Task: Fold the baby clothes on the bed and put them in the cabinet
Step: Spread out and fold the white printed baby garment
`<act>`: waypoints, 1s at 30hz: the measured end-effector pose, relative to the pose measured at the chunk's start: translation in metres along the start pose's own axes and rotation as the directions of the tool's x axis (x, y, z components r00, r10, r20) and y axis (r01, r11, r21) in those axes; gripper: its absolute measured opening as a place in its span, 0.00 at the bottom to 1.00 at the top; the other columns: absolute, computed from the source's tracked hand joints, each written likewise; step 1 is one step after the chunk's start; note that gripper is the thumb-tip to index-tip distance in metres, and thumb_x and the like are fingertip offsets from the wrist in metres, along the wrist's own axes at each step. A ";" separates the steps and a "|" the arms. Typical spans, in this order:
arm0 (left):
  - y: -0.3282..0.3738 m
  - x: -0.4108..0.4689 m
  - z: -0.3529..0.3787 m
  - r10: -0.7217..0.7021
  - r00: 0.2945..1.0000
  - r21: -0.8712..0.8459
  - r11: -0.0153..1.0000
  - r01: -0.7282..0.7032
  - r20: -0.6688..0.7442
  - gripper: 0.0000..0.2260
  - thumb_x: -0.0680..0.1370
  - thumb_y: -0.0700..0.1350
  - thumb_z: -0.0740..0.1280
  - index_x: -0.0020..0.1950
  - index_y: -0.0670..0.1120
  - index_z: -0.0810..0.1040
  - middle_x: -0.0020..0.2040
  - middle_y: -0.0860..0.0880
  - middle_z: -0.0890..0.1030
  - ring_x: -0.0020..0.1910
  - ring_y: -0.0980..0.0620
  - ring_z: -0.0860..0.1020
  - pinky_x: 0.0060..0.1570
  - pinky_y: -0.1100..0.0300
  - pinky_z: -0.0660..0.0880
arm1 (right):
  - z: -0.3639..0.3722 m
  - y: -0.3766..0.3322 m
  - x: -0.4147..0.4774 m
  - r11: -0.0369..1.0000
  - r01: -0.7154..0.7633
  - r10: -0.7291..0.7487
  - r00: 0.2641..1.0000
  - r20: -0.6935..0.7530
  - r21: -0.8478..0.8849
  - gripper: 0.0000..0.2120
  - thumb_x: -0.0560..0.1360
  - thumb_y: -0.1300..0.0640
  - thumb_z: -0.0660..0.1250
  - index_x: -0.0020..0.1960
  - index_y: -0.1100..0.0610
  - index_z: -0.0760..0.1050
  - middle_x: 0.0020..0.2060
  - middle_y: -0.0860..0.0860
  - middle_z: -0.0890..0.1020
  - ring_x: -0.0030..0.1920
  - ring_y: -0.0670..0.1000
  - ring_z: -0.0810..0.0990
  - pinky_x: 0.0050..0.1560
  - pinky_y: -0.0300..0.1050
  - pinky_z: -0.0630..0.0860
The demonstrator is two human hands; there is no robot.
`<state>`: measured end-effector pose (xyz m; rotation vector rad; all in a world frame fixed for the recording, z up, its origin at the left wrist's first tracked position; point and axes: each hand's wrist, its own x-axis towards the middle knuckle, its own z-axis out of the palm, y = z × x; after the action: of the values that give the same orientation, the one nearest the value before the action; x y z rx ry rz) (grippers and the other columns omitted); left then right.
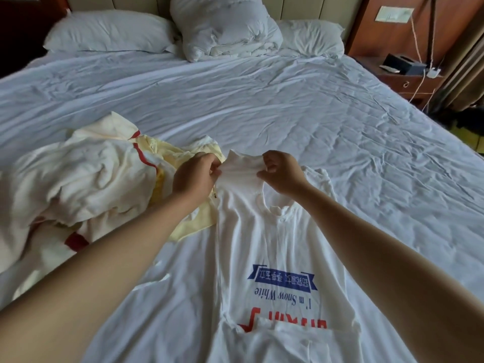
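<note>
A white printed baby garment (277,247) is laid flat on the bed (288,100), towards its near edge. Its far end is held raised between the left hand (195,176) and right hand (282,174), the cloth being pinched between thumb and curled fingers of each. A crumpled pile of cream and yellow clothes (86,184) is noted towards the left edge, touching the garment. Pillows (110,31) are ranged along the head edge

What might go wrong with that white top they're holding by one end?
The left hand and right hand pinch only one small end of the white top, so it could slip or fold crooked. Its edge lies against the yellow garment beside it, which may get dragged along.
</note>
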<state>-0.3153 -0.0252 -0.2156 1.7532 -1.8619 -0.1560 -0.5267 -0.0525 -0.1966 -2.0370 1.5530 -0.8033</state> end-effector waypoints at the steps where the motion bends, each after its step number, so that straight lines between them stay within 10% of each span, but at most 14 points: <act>1: 0.001 -0.008 -0.002 0.011 1.000 -0.016 1.000 -0.011 0.009 0.06 0.77 0.45 0.69 0.52 0.45 0.79 0.52 0.49 0.81 0.50 0.46 0.79 0.46 0.54 0.74 | -0.002 0.000 -0.007 1.000 0.008 -0.008 1.000 0.003 -0.013 0.06 0.68 0.64 0.71 0.39 0.58 0.75 0.34 0.50 0.77 0.40 0.54 0.79 0.40 0.45 0.74; 11: 0.011 -0.088 -0.008 0.195 0.942 0.084 0.971 -0.225 0.271 0.08 0.72 0.44 0.69 0.51 0.50 0.77 0.52 0.53 0.80 0.45 0.47 0.80 0.39 0.59 0.72 | -0.006 0.006 -0.098 0.984 0.104 -0.074 0.977 0.199 -0.147 0.08 0.73 0.61 0.69 0.52 0.53 0.81 0.48 0.47 0.83 0.48 0.48 0.81 0.44 0.42 0.75; 19: 0.006 -0.121 0.009 0.279 0.811 0.169 0.894 -0.415 0.514 0.15 0.72 0.44 0.69 0.58 0.46 0.79 0.71 0.51 0.72 0.70 0.48 0.70 0.62 0.53 0.70 | 0.016 0.024 -0.147 0.883 0.344 -0.208 0.897 0.391 -0.320 0.10 0.75 0.55 0.67 0.55 0.47 0.81 0.51 0.43 0.81 0.53 0.45 0.77 0.51 0.46 0.77; 26: -0.001 -0.115 0.009 0.391 0.865 0.079 0.897 -0.434 0.313 0.10 0.67 0.35 0.63 0.37 0.49 0.79 0.39 0.51 0.83 0.40 0.44 0.80 0.41 0.57 0.72 | 0.009 0.027 -0.145 0.915 0.336 -0.235 0.893 0.383 -0.224 0.11 0.72 0.54 0.66 0.52 0.46 0.83 0.49 0.42 0.82 0.53 0.43 0.76 0.45 0.35 0.69; 30: 0.019 -0.107 0.020 0.296 0.924 0.073 0.944 -0.321 0.240 0.14 0.77 0.45 0.59 0.59 0.47 0.79 0.58 0.48 0.81 0.59 0.46 0.78 0.53 0.52 0.73 | 0.018 0.025 -0.123 0.931 0.255 -0.238 0.967 0.094 -0.261 0.18 0.74 0.56 0.60 0.61 0.49 0.80 0.56 0.47 0.82 0.60 0.50 0.76 0.57 0.49 0.75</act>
<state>-0.3442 0.0726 -0.2575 1.5364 -2.3287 -0.1363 -0.5560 0.0592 -0.2482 -2.4697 1.4572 -0.6351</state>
